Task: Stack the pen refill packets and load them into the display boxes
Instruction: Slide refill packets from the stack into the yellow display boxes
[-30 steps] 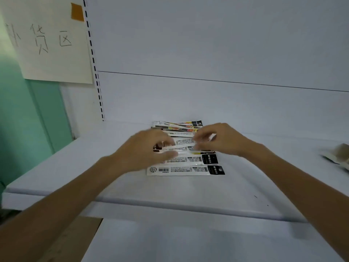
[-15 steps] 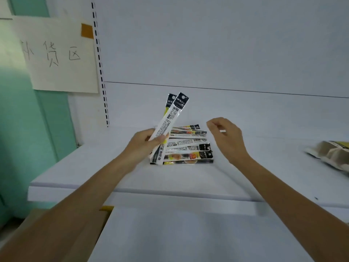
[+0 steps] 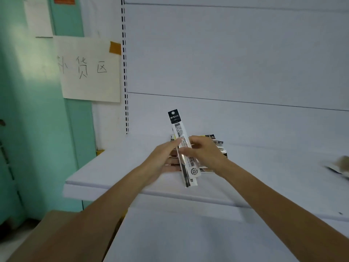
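In the head view, both bare forearms come up from the lower corners of the frame and meet at the middle. The left hand (image 3: 162, 159) is turned with the palm to the right, its fingers stretched and lightly curled around the left edge of a long narrow white pen refill packet with a black top (image 3: 182, 148). The right hand (image 3: 203, 152) comes from the other side, the wrist bent a little, and its thumb and forefinger pinch the same packet near its middle. So both hands grasp this packet; it stands nearly upright, a little tilted with the black end up and to the left, and its lower end hangs below the hands, in front of the shelf edge. Whether there is more than one packet in this grip, I cannot tell. Behind the hands, at the centre of the frame, a loose pile of flat refill packets with black ends (image 3: 217, 146) lies on the white metal shelf board (image 3: 264, 176), mostly hidden by the hands. At the right edge a blurred pale cardboard object (image 3: 340, 165) lies on the shelf. In the upper left, a cream paper sign with handwritten characters (image 3: 88, 70) is taped on the green wall (image 3: 28, 129).
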The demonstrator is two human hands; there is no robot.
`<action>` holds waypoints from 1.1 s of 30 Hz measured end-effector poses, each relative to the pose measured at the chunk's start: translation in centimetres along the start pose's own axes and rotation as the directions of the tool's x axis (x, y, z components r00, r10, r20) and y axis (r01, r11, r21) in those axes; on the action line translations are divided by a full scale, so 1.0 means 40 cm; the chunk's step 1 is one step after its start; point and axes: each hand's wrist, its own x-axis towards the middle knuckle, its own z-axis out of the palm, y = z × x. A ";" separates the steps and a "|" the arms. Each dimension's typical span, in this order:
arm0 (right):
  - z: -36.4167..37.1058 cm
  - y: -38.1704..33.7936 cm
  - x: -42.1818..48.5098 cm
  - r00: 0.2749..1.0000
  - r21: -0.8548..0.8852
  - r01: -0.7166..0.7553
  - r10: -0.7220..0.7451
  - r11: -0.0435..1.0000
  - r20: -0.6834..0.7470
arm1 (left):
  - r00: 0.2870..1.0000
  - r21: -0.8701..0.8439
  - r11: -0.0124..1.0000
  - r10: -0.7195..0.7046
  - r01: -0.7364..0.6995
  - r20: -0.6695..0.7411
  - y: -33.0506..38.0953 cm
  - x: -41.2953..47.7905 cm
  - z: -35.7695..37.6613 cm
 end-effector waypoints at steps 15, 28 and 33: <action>-0.057 0.082 0.035 0.971 -0.742 0.216 -0.056 0.635 0.234 | 0.913 -0.100 0.991 0.039 -0.087 -0.405 -0.017 -0.007 -0.142; -0.080 0.089 0.071 0.933 -0.889 0.155 -0.360 0.430 -0.012 | 0.961 -0.030 0.999 -0.044 0.037 -0.274 -0.043 0.034 -0.081; -0.047 0.117 0.049 0.938 -0.825 0.216 -0.345 0.523 0.027 | 0.960 -0.009 0.999 -0.053 0.052 -0.274 -0.039 0.038 -0.075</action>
